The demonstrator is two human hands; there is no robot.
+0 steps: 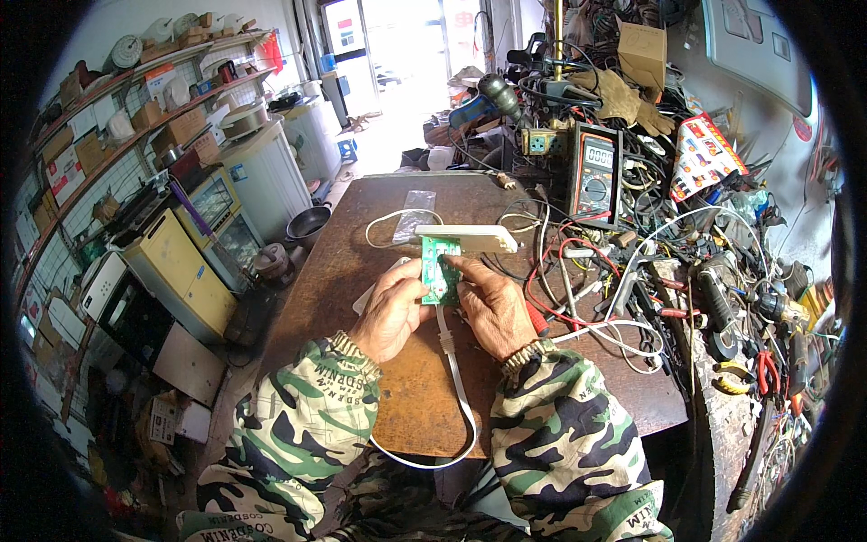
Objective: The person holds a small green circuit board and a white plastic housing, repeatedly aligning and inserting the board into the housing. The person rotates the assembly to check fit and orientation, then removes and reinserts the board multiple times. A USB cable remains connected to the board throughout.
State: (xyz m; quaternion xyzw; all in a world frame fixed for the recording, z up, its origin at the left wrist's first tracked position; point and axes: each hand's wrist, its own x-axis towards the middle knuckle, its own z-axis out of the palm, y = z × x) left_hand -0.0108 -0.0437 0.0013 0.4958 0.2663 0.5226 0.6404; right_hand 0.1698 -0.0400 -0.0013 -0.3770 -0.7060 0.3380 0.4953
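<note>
In my left hand [395, 303] is a small green circuit board [430, 287], pinched along its left side by thumb and fingers. The board is tilted up toward me above the wooden table. My right hand [492, 307] is at its right edge, the index finger laid across the upper face and the thumb close to the edge; its other fingers are curled and partly hidden. A white cable [458, 379] runs down from the board's lower end and loops past the table's front edge. Just behind the board lies a long white plastic casing [483, 238]. Another pale flat piece [364, 301] shows beside my left hand.
A multimeter [596, 176] stands at the back right, its red and black leads trailing over the wooden table [316, 361]. Tangled cables, pliers [768, 372] and a power tool [718, 294] crowd the right side. A clear plastic bag [415, 212] lies at the back. Loaded shelves line the left wall.
</note>
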